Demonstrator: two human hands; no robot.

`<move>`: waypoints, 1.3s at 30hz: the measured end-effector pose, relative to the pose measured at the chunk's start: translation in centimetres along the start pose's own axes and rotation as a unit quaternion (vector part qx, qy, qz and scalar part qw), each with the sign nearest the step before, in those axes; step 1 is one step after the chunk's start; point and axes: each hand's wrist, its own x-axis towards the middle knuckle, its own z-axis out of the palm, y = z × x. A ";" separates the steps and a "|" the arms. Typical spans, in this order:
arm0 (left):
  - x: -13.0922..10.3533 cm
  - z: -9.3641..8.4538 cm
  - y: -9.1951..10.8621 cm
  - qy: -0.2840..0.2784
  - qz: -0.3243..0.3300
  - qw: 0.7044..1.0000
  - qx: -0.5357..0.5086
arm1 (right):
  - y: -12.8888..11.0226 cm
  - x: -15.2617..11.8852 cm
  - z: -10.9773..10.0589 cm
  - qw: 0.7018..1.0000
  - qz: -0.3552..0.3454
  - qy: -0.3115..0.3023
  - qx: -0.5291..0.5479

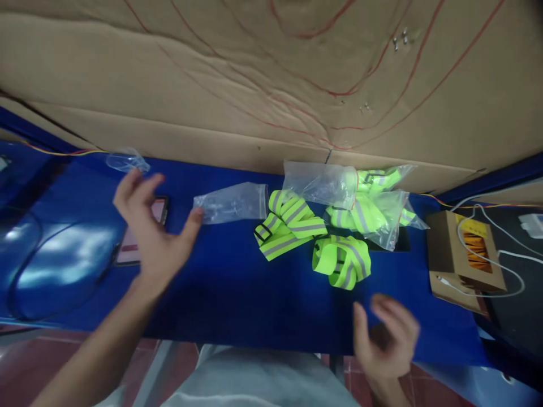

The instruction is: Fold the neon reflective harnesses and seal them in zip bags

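Note:
My left hand (155,232) hovers over the left half of the blue table, fingers apart and holding nothing; its thumb tip overlaps the near end of a clear zip bag (235,203). Low on the right, my right hand (386,336) is slightly blurred, thumb and fingers apart with nothing between them. In the middle lies a loosely folded neon-yellow reflective strap (292,220) with a black buckle. Beside it sits a second coiled reflective strap (344,260). Behind them, more straps (362,212) are inside clear zip bags, and a zip bag (320,183) lies against those.
A phone (159,212) lies partly behind my left hand, near a crumpled clear bag (127,160). On the right stands an open cardboard box (445,243) with orange contents, a white cable (520,282) looped over it. A cardboard wall (212,130) with red lines borders the table (237,299).

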 end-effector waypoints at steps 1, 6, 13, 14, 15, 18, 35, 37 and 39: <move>-0.6 0.4 1.1 0.044 0.030 0.998 0.022 | -0.8 -0.1 0.4 0.994 -0.061 -0.083 0.039; -1.9 4.9 5.3 -0.225 0.278 0.934 0.027 | -1.5 2.1 3.9 0.922 -0.120 -0.368 0.027; -4.8 5.9 5.7 -0.284 0.278 0.915 0.069 | -0.1 6.9 6.3 0.944 -0.087 -0.317 -0.012; -5.5 5.7 5.7 -0.280 0.275 0.917 0.066 | -0.5 7.1 7.0 0.945 -0.097 -0.311 -0.024; -6.1 5.4 5.7 -0.279 0.273 0.919 0.059 | -1.0 7.1 7.9 0.944 -0.110 -0.309 -0.045; -7.7 4.5 5.3 -0.293 0.276 0.915 0.028 | -2.6 7.2 11.3 0.924 -0.152 -0.328 -0.123; -12.9 -2.0 1.3 -0.084 0.063 0.994 -0.020 | -8.9 2.8 7.0 0.961 0.143 -0.231 -0.058; -13.0 -2.3 2.8 -0.062 0.033 0.997 0.021 | -10.6 0.6 6.8 0.974 0.079 -0.146 -0.154; -13.2 -2.3 4.5 -0.065 0.039 0.997 0.032 | -12.2 -0.3 7.0 0.971 -0.011 -0.180 -0.159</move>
